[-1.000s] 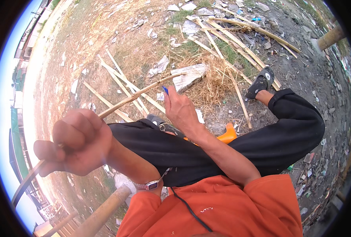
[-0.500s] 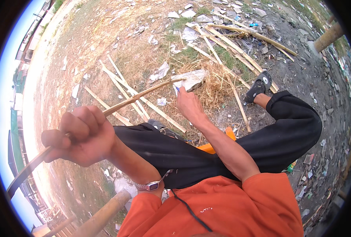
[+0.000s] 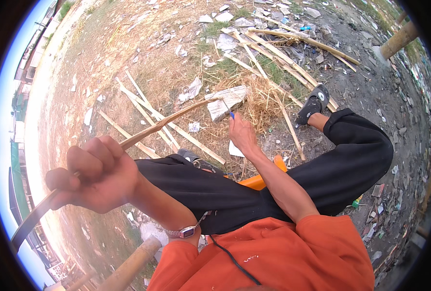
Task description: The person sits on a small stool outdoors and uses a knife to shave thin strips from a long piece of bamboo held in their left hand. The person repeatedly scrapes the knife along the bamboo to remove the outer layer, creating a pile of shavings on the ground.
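Observation:
My left hand (image 3: 99, 174) is closed in a fist around a long, thin bamboo strip (image 3: 169, 120). One end sticks out behind the fist at lower left, and the other reaches over a pale, weathered wooden block (image 3: 235, 93) on the ground. Just beyond my knees, my right hand (image 3: 243, 135) is closed on a small knife (image 3: 232, 115) with a blue handle. Its slim blade points toward the strip's far tip; whether they touch is unclear. Most of the handle is hidden by my fingers.
Loose split bamboo strips (image 3: 145, 109) lie left of the block, and more strips (image 3: 285, 60) lie beyond it. Dry straw (image 3: 264, 104) surrounds the block. Something orange (image 3: 254, 183) shows between my legs. Bamboo posts (image 3: 398, 41) stand right and at lower left.
My right hand has drawn back toward me and slightly right with the knife, baring more of the block's near edge. The left fist still holds the strip, only slightly shifted in view.

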A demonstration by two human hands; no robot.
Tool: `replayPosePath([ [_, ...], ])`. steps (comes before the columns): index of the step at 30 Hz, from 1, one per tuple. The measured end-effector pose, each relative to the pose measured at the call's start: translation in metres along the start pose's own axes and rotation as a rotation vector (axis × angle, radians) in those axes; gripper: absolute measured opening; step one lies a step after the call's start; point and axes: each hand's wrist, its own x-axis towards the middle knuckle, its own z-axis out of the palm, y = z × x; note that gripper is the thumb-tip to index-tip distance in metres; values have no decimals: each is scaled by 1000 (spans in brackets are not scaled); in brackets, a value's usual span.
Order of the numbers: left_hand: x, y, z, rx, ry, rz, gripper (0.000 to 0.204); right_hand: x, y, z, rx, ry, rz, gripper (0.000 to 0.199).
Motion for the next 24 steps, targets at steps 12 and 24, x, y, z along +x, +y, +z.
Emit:
replayPosePath([
  [12,2,2,4,91,90,-10,37,26,-58,2,6,-59,-121,17],
  [24,4,-4,13,124,153,-9,38,65,29,43,-96,-157,136,31],
])
